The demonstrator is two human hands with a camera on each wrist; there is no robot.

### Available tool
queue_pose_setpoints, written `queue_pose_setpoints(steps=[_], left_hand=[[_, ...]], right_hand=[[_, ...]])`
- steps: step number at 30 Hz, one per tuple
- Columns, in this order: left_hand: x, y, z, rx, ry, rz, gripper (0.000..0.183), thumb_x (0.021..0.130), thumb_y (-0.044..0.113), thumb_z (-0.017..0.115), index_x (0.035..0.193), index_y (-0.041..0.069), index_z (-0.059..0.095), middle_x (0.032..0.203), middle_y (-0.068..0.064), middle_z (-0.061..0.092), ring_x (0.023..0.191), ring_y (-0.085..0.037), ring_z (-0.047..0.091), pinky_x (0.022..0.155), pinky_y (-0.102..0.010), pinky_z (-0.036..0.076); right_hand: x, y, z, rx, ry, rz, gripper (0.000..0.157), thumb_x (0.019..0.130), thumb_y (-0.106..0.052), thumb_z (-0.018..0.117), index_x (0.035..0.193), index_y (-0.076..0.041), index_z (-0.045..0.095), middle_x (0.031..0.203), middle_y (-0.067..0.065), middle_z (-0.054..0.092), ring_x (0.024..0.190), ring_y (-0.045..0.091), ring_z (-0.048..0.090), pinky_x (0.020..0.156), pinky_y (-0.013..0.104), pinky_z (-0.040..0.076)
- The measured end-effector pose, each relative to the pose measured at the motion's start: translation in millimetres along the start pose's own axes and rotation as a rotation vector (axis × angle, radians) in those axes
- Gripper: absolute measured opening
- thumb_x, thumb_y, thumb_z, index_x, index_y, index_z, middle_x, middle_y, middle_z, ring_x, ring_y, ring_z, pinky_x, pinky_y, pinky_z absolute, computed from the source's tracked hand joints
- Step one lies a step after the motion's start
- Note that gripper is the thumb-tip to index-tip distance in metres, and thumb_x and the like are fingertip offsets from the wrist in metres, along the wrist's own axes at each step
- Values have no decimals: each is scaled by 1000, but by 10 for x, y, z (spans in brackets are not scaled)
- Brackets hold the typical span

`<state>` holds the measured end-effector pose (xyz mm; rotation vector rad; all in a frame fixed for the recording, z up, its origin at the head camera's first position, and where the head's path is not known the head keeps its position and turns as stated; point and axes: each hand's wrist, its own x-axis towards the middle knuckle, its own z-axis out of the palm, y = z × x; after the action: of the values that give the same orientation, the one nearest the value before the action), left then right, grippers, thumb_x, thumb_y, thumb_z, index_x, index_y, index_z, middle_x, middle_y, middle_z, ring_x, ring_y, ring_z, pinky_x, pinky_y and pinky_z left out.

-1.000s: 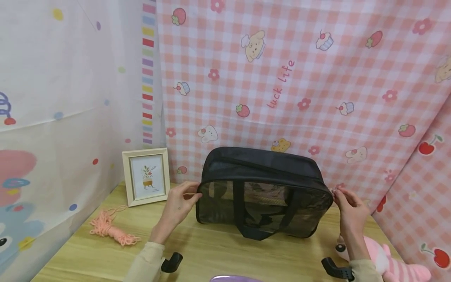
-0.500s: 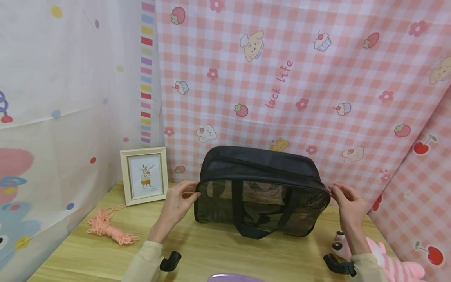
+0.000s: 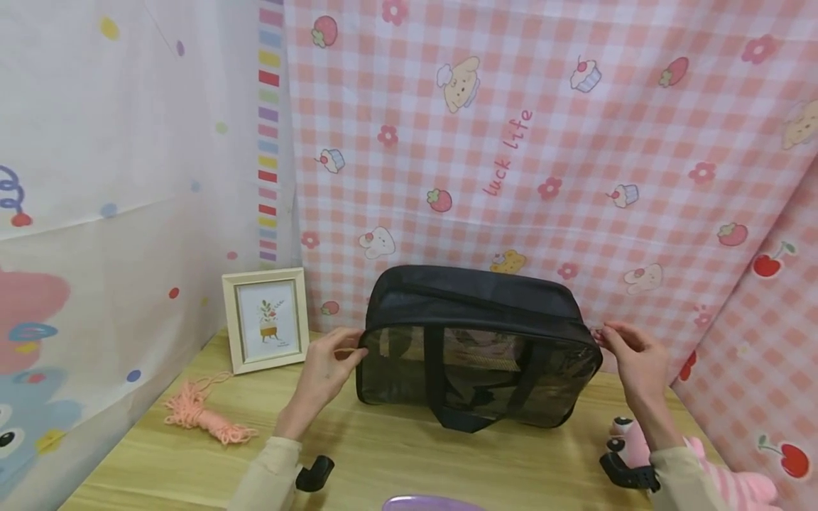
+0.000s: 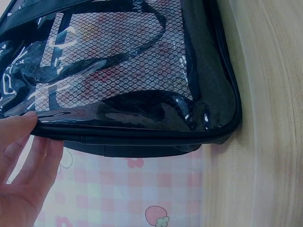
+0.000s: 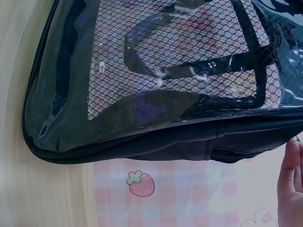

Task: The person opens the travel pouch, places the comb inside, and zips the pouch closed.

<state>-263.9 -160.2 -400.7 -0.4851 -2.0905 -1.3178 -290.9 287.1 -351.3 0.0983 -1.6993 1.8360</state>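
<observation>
A black bag point(image 3: 396, 369) with a see-through front and black strap handles stands upright on the table in the head view. My left hand point(image 3: 324, 365) pinches the bag's left edge between thumb and fingers. In the left wrist view, the thumb of that left hand point(image 4: 23, 165) lies on the front and the fingers behind the rim. At the bag's upper right corner, my right hand point(image 3: 641, 360) pinches a small zipper pull, mostly hidden by the fingertips. The right wrist view shows a stretch of zipper point(image 5: 232, 155) close to the right hand point(image 5: 291, 175).
Left of the bag stands a cream picture frame point(image 3: 230, 326), with a bundle of pink yarn point(image 3: 207, 419) in front. A pink striped plush toy point(image 3: 735, 486) lies partly behind the right forearm. A purple object point(image 3: 431, 504) shows at the near edge. A checked cloth point(image 3: 498, 234) hangs behind.
My right hand has moved slightly up and back around the bag's right corner. The left hand keeps its hold, and the bag stays in place.
</observation>
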Motion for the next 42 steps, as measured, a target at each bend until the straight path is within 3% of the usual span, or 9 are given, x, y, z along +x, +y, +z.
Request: queue_pose_setpoints(steps=[9,18,29,34,38,42], left_hand=[[35,24,-6,3,-3,-2,27,79,-4,74,105,2,69,97,-10,68,82,-23,67,71,-40,57],[-27,3,50,-9,-6,-22,27,79,-4,74,105,2,69,99,-10,68,83,-23,67,72,-42,57],[6,31,27,-4,-4,-34,27,80,-3,73,106,3,70,99,-8,68,83,-21,67,72,-33,57],[25,42,21,-5,-8,-31,26,80,-3,73,105,3,70,99,-9,68,83,-21,67,72,-35,57],[26,31,14,-18,-8,-22,25,80,-4,73,104,2,70,98,-10,68,83,-23,67,72,-43,57],[10,15,8,-13,-11,-15,25,81,-3,73,105,5,70,97,-7,68,83,-21,67,72,-38,57]], right_hand=[[27,-82,16,-95,-20,21,12,85,-2,70,95,4,71,77,1,71,69,10,68,67,17,55],[27,-162,13,-201,-57,-2,15,86,-9,71,96,2,71,77,-2,71,70,8,68,69,13,52],[88,-230,42,-402,-91,-78,24,88,-17,70,100,3,70,75,-12,69,68,2,66,70,10,49],[105,-271,49,-485,-131,-109,31,89,-21,68,104,7,68,75,-17,67,68,-1,65,70,8,47],[109,-295,66,-526,-174,-158,30,90,-18,67,105,9,67,76,-14,68,68,-1,64,68,9,48],[114,-308,74,-589,-211,-210,28,92,-19,65,105,5,68,79,-8,69,69,0,64,66,9,48]])
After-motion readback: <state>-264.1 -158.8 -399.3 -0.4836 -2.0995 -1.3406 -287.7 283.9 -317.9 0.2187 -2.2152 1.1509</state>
